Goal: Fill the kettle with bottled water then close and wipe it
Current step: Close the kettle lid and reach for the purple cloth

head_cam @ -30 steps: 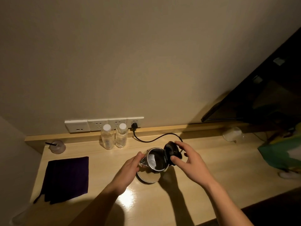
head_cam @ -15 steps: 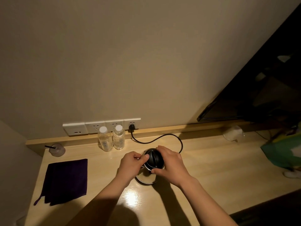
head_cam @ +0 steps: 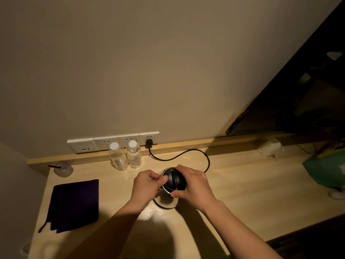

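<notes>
A steel kettle with a black lid (head_cam: 174, 181) stands on its round base (head_cam: 165, 201) in the middle of the wooden desk (head_cam: 242, 184). The lid is down. My left hand (head_cam: 147, 185) grips the kettle's left side near the spout, thumb on the lid. My right hand (head_cam: 192, 185) curls round the right side, covering the handle. Two clear water bottles (head_cam: 125, 156) with white caps stand upright behind the kettle, by the wall sockets. A dark purple cloth (head_cam: 74, 202) lies folded flat at the left.
The kettle's black cord (head_cam: 186, 154) loops from the socket strip (head_cam: 112, 142) across the desk. A small clear cup with a straw (head_cam: 63, 169) sits at the back left. An upturned glass (head_cam: 269, 146) and a green bag (head_cam: 328, 171) are at the right, under a dark TV (head_cam: 298, 90).
The lid was open with my right hand on it; it has swung down and is closed. Both hands moved in and now wrap the kettle's top.
</notes>
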Action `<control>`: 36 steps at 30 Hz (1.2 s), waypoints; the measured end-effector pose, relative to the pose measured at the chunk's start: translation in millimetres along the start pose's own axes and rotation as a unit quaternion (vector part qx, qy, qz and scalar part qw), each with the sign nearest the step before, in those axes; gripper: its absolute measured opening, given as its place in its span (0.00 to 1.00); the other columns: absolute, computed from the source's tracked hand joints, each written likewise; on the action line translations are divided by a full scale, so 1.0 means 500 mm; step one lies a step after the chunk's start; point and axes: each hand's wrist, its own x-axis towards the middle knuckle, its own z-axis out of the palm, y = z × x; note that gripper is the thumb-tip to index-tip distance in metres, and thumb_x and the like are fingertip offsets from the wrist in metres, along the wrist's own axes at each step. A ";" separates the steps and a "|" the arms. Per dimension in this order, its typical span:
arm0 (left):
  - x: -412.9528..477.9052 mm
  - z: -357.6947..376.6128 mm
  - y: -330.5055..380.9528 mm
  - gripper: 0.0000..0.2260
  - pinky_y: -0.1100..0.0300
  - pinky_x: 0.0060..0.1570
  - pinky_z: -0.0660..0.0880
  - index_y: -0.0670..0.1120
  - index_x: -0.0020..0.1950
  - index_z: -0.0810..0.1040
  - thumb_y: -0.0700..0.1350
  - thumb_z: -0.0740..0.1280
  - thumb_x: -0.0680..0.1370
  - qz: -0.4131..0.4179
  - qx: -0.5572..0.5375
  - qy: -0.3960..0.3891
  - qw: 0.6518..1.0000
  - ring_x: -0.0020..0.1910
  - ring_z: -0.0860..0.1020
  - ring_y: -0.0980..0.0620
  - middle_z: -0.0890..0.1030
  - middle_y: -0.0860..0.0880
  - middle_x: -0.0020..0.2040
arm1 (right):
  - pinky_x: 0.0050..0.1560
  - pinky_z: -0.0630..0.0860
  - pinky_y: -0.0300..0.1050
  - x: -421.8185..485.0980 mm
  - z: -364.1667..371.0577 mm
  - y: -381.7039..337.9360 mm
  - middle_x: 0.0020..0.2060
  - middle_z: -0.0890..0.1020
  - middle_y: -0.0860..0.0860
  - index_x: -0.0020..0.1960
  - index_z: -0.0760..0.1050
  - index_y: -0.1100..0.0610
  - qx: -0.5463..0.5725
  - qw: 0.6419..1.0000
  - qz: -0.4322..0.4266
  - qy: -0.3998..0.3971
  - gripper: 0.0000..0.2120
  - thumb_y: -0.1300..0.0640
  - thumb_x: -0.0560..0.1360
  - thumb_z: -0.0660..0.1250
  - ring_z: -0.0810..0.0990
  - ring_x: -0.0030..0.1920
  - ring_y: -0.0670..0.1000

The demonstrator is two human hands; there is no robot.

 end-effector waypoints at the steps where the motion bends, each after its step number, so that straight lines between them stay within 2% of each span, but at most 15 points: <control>1: 0.001 0.000 -0.001 0.10 0.60 0.32 0.80 0.43 0.47 0.84 0.47 0.79 0.73 0.000 -0.002 -0.002 1.000 0.38 0.86 0.46 0.87 0.42 0.44 | 0.70 0.70 0.52 0.000 0.000 0.000 0.65 0.81 0.42 0.72 0.70 0.43 0.001 1.000 0.000 0.001 0.40 0.38 0.64 0.81 0.78 0.66 0.50; 4: 0.004 -0.002 -0.004 0.10 0.61 0.32 0.79 0.42 0.47 0.84 0.46 0.80 0.73 -0.003 -0.017 -0.006 1.000 0.39 0.85 0.46 0.86 0.41 0.44 | 0.71 0.70 0.52 -0.001 0.002 0.001 0.66 0.80 0.42 0.73 0.70 0.43 0.007 1.000 0.000 0.000 0.40 0.38 0.64 0.81 0.78 0.67 0.50; 10: 0.003 -0.002 -0.003 0.12 0.62 0.31 0.78 0.42 0.47 0.83 0.47 0.80 0.72 -0.005 -0.025 -0.006 1.000 0.37 0.84 0.47 0.86 0.41 0.45 | 0.72 0.62 0.48 -0.004 0.002 0.001 0.71 0.77 0.42 0.76 0.67 0.43 0.013 1.000 0.010 -0.010 0.42 0.37 0.66 0.79 0.73 0.72 0.50; 13: 0.000 -0.004 0.002 0.12 0.57 0.33 0.80 0.44 0.47 0.82 0.50 0.80 0.72 0.001 -0.004 -0.006 1.000 0.38 0.85 0.47 0.86 0.42 0.45 | 0.71 0.61 0.46 -0.008 -0.006 -0.008 0.71 0.76 0.42 0.75 0.66 0.43 0.004 1.000 0.018 -0.013 0.41 0.36 0.67 0.78 0.73 0.72 0.49; 16: -0.008 -0.011 0.008 0.13 0.55 0.43 0.81 0.47 0.49 0.82 0.55 0.77 0.74 0.028 0.061 -0.006 0.998 0.45 0.84 0.50 0.86 0.48 0.47 | 0.72 0.62 0.47 -0.009 -0.012 -0.018 0.70 0.76 0.41 0.75 0.65 0.42 -0.007 0.999 0.023 -0.021 0.41 0.36 0.67 0.77 0.73 0.71 0.49; 19: -0.022 -0.026 0.014 0.16 0.61 0.43 0.75 0.47 0.57 0.82 0.57 0.74 0.76 0.044 0.090 -0.018 0.995 0.52 0.82 0.51 0.84 0.49 0.54 | 0.74 0.62 0.48 -0.010 -0.023 -0.031 0.72 0.75 0.41 0.76 0.64 0.42 -0.016 0.999 0.026 -0.030 0.42 0.34 0.68 0.76 0.73 0.72 0.50; 22: -0.029 -0.052 0.021 0.19 0.61 0.48 0.75 0.48 0.62 0.81 0.59 0.72 0.77 0.064 0.080 -0.009 0.995 0.60 0.81 0.51 0.84 0.50 0.59 | 0.76 0.61 0.50 -0.009 -0.045 -0.051 0.75 0.73 0.43 0.79 0.62 0.43 -0.017 0.999 0.036 -0.025 0.45 0.35 0.69 0.76 0.69 0.75 0.52; 24: -0.036 -0.077 0.031 0.19 0.62 0.48 0.74 0.49 0.64 0.80 0.58 0.71 0.78 0.085 0.075 0.002 0.994 0.62 0.80 0.51 0.83 0.51 0.61 | 0.76 0.61 0.51 -0.007 -0.063 -0.067 0.77 0.71 0.43 0.80 0.61 0.42 -0.010 0.999 0.038 -0.023 0.44 0.35 0.70 0.76 0.66 0.77 0.53; 27: -0.048 -0.125 0.038 0.19 0.58 0.55 0.74 0.50 0.66 0.79 0.58 0.69 0.79 0.121 0.095 0.036 0.987 0.62 0.78 0.54 0.81 0.55 0.61 | 0.77 0.60 0.50 -0.004 -0.084 -0.096 0.78 0.69 0.42 0.80 0.61 0.42 -0.015 0.999 0.022 -0.023 0.43 0.35 0.71 0.75 0.64 0.78 0.52; 29: -0.053 -0.170 0.026 0.18 0.56 0.55 0.75 0.49 0.66 0.79 0.57 0.68 0.80 0.122 0.104 0.083 0.984 0.60 0.78 0.53 0.80 0.54 0.60 | 0.77 0.60 0.49 0.000 -0.089 -0.122 0.78 0.69 0.43 0.80 0.61 0.42 -0.023 0.999 0.005 -0.025 0.42 0.34 0.72 0.74 0.65 0.78 0.51; 33: -0.049 -0.290 -0.053 0.15 0.54 0.52 0.77 0.42 0.60 0.82 0.53 0.69 0.80 0.053 0.073 0.195 0.977 0.56 0.82 0.45 0.85 0.46 0.57 | 0.78 0.59 0.49 0.016 -0.053 -0.192 0.77 0.70 0.42 0.80 0.62 0.42 -0.025 0.997 -0.057 -0.039 0.37 0.35 0.76 0.70 0.65 0.78 0.48; 36: -0.045 -0.376 -0.123 0.15 0.55 0.49 0.74 0.41 0.58 0.81 0.52 0.67 0.82 0.000 0.082 0.241 0.967 0.55 0.82 0.43 0.85 0.44 0.55 | 0.77 0.61 0.49 0.043 0.016 -0.263 0.76 0.72 0.43 0.79 0.63 0.41 -0.026 0.990 -0.114 -0.077 0.34 0.35 0.77 0.68 0.68 0.76 0.48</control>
